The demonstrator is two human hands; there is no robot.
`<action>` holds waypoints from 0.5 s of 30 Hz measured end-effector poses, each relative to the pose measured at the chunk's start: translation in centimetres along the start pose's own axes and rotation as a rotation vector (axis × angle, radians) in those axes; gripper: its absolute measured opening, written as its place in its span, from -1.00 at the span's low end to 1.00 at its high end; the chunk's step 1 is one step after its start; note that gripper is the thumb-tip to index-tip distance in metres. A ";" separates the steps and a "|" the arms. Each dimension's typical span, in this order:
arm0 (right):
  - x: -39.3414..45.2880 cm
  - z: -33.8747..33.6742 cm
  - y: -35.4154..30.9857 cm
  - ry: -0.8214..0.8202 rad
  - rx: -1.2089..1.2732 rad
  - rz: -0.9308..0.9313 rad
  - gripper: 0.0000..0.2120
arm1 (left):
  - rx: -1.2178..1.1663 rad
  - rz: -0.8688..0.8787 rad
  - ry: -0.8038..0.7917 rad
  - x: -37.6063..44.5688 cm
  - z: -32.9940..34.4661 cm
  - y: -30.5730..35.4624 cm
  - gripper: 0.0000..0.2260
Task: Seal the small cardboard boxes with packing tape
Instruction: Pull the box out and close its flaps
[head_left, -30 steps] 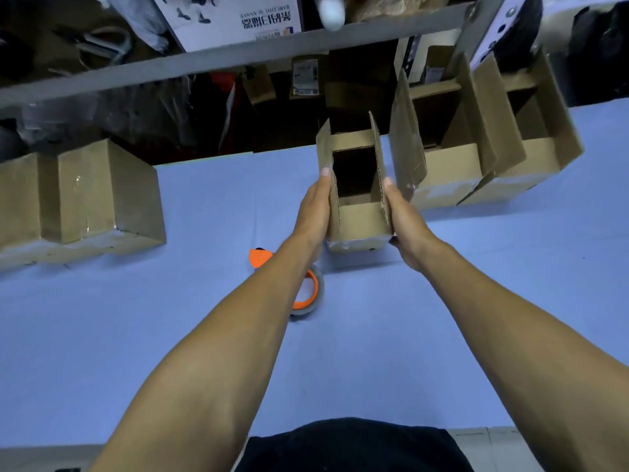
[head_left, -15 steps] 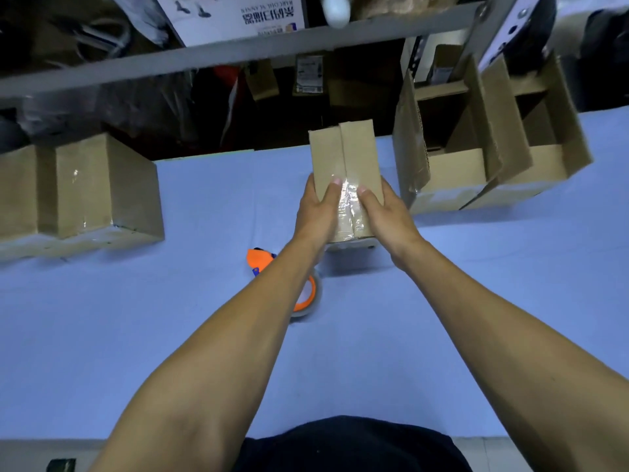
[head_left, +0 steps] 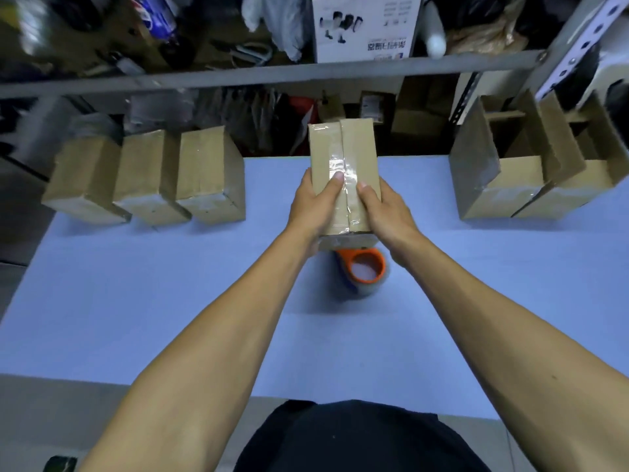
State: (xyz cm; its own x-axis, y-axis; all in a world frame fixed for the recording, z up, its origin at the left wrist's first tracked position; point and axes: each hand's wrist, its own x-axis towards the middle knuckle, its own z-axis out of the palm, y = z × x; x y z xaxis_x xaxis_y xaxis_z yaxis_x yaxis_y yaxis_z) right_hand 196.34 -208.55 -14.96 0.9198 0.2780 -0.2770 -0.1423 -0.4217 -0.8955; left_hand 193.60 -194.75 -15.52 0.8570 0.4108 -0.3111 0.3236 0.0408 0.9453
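Broadly, the blue table [head_left: 136,284] carries everything: three closed cardboard boxes [head_left: 146,175] in a row at its far left, two open boxes [head_left: 531,165] with flaps up at its far right, and the job in hand near the middle. The box being worked [head_left: 343,172] is held up between both hands above the table's far half, its taped face turned toward the camera; a clear strip runs along the centre seam where the two flaps meet.

It looks light and probably empty, stiff at the edges yet likely to dent if squeezed mid-panel. The glossy tape is the slippery part, so bare cardboard at the side walls and lower corners is the better hold.

Both forearms reach forward and converge on it. The left hand [head_left: 315,206] wraps the box's left side, fingers curled over the front with a fingertip pressing beside the tape. The right hand [head_left: 384,207] mirrors it on the right side, thumb lying on the front face near the seam. Just under the box, on the table, lies the orange tape dispenser [head_left: 362,270] with its clear roll, untouched by either hand.
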 end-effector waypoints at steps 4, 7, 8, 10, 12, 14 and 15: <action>-3.3 5.1 -0.6 -0.047 0.011 0.055 -0.61 | -0.005 -0.061 0.011 -2.5 -5.4 -1.9 -0.60; -5.4 8.5 -0.4 -0.085 0.032 0.088 -0.56 | 0.016 -0.127 0.018 -4.1 -8.8 -3.5 -0.57; -6.0 9.6 -0.2 -0.095 0.046 0.099 -0.55 | 0.020 -0.145 0.016 -4.6 -9.8 -4.2 -0.54; -7.0 11.6 0.5 -0.093 0.053 0.126 -0.52 | 0.028 -0.173 0.006 -5.3 -11.6 -5.5 -0.53; -7.8 13.3 1.4 -0.094 0.042 0.166 -0.44 | 0.032 -0.190 -0.007 -5.9 -12.8 -6.8 -0.58; -8.4 14.7 2.4 -0.097 0.049 0.219 -0.38 | 0.032 -0.217 -0.015 -6.5 -13.4 -8.2 -0.59; -8.6 15.0 2.8 -0.100 0.050 0.241 -0.36 | 0.039 -0.234 -0.018 -6.8 -13.4 -8.8 -0.57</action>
State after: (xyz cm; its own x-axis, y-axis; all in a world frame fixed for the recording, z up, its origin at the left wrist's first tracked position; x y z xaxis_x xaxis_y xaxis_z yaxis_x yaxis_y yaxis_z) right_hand 182.55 -199.17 -20.29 0.8167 0.2595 -0.5154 -0.3733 -0.4435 -0.8148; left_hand 179.57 -185.74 -20.41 0.7637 0.3782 -0.5231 0.5292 0.0973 0.8429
